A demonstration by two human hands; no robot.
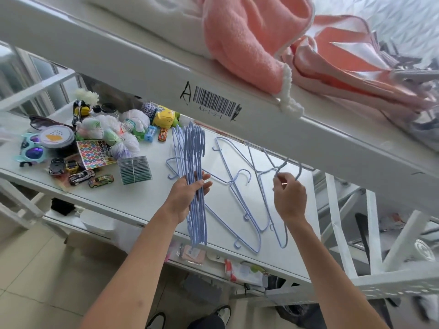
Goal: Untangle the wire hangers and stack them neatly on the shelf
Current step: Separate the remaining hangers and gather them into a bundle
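My left hand [187, 197] grips a bunch of several pale blue wire hangers [194, 148], aligned with their hooks pointing away over the white shelf [133, 200]. My right hand [288, 198] pinches the hook of another blue hanger [266, 184] lying at the shelf's right end. Between the hands, a few loose hangers [234, 186] lie crossed over each other on the shelf. One more hanger [173, 166] peeks out behind the held bunch.
Toy cars [82, 176], sunglasses [29, 150], a sticker sheet [93, 154], a pack of cards [134, 170] and small bottles crowd the shelf's left half. The upper shelf beam [213, 81] with a barcode overhangs close above; pink towels [261, 43] lie on it.
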